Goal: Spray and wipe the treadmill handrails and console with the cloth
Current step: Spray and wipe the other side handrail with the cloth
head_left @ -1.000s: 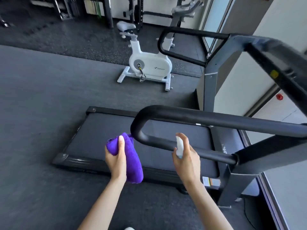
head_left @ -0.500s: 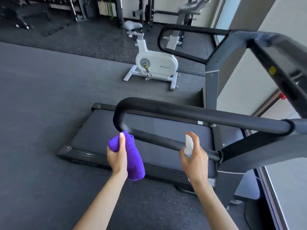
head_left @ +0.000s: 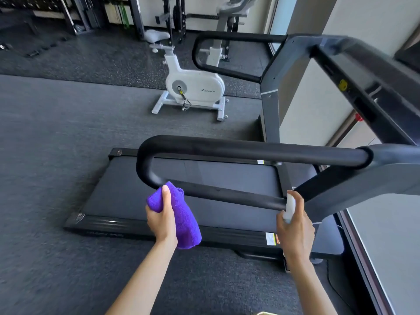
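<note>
My left hand [head_left: 161,220] grips a folded purple cloth [head_left: 181,219] whose top touches the lower bend of the near black handrail [head_left: 227,150]. Further right, my right hand [head_left: 296,230] holds a small white spray bottle [head_left: 289,206], its top close against the lower bar of that handrail where it meets the grey upright. A second looped handrail [head_left: 216,39] stands on the far side of the treadmill. The console [head_left: 363,83] runs as a dark sloping bar at the upper right. The treadmill belt [head_left: 216,178] lies below the rail.
A white exercise bike [head_left: 195,87] stands on the dark floor beyond the treadmill. Racks and weight equipment [head_left: 95,14] line the back wall. A pale wall and window frame [head_left: 386,246] close off the right side. Dark mat floor [head_left: 56,155] spreads to the left.
The view has swung left and the near handrail now sits more central. My right hand with the bottle has slid right along the lower bar. The cloth stays at the rail's bend.
</note>
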